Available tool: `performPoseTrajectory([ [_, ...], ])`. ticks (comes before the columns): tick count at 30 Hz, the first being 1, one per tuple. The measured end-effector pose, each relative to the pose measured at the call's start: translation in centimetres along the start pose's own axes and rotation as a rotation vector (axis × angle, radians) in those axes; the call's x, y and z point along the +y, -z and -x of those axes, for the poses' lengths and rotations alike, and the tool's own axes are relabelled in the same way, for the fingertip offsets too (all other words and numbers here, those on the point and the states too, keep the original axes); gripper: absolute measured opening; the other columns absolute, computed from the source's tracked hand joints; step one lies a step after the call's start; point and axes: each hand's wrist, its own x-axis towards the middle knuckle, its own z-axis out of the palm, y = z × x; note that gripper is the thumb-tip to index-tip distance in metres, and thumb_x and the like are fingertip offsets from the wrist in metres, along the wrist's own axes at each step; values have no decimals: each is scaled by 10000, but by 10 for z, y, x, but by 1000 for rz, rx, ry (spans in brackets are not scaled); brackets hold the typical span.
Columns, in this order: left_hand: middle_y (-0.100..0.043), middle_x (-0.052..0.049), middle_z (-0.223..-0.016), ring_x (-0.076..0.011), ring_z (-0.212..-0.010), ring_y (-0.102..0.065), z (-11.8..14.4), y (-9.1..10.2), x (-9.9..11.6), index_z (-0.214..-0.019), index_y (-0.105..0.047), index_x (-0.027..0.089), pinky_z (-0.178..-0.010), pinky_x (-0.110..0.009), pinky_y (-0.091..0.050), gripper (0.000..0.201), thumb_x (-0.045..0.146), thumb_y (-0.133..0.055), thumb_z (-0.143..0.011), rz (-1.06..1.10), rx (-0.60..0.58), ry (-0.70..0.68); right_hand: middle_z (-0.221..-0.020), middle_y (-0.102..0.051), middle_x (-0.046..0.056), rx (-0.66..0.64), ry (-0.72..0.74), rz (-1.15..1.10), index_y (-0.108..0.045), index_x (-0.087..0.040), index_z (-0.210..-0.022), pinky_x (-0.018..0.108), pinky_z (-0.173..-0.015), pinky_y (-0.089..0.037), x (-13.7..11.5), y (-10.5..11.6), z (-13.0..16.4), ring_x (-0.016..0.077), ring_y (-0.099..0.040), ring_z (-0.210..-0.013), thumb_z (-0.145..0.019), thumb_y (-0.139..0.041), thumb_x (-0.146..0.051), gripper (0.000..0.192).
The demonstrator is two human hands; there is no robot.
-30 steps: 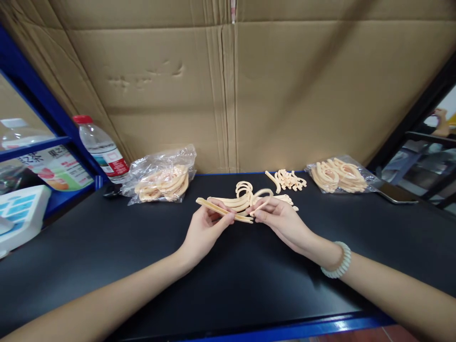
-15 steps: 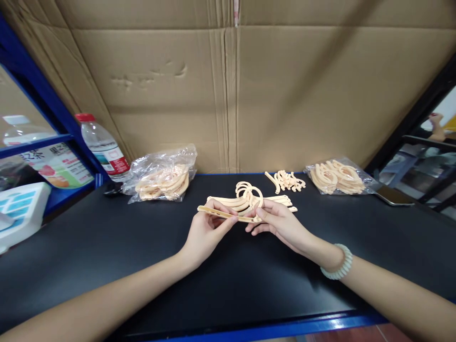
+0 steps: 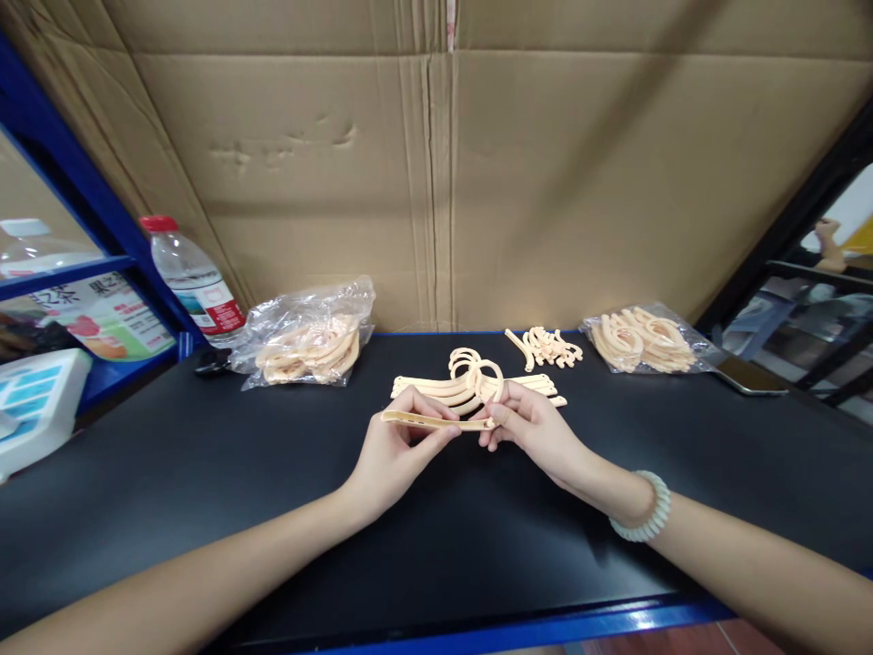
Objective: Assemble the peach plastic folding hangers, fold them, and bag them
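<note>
My left hand (image 3: 396, 450) grips the left end of a cream plastic hanger bar (image 3: 433, 420) held flat above the black table (image 3: 205, 473). My right hand (image 3: 528, 428) pinches a round cream hook (image 3: 489, 377) against the bar's right end. Just behind both hands lies a small stack of assembled cream hangers (image 3: 470, 387).
A clear bag of curved cream parts (image 3: 306, 346) lies back left, beside a water bottle (image 3: 191, 282). Loose hooks (image 3: 546, 346) and a second bag of parts (image 3: 641, 341) lie back right, next to a phone (image 3: 747, 375). A cardboard wall (image 3: 436, 182) closes the back.
The right hand has brought the hook up against the bar's right end. Both hands and the bar have dropped slightly toward me.
</note>
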Motion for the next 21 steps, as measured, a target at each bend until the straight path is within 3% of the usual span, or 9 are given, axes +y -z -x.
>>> performPoseTrajectory([
  [7,-639,-44,-818,-184,-793,-614,1,-2,1,-709,-551,183,-725,-304,-470,179,269,-673,-809,-7,-42,-18,-596,-604,-27,26,47,97,-458,-203,-726,243,-483,-424,-1,-1,1,101,-550,-483,-798,-608,-356,226],
  [11,-637,-46,-820,-188,-776,-608,1,-4,1,-715,-543,183,-668,-288,-473,182,277,-671,-804,5,-38,3,-530,-560,-45,48,53,141,-452,-209,-734,247,-487,-410,0,-1,1,111,-534,-480,-810,-577,-335,193],
  [21,-625,-25,-763,-165,-698,-582,1,-6,3,-721,-541,186,-617,-266,-456,191,281,-698,-772,78,-16,64,-570,-535,-43,59,103,202,-458,-214,-696,261,-511,-398,1,0,1,100,-483,-479,-805,-560,-301,172],
])
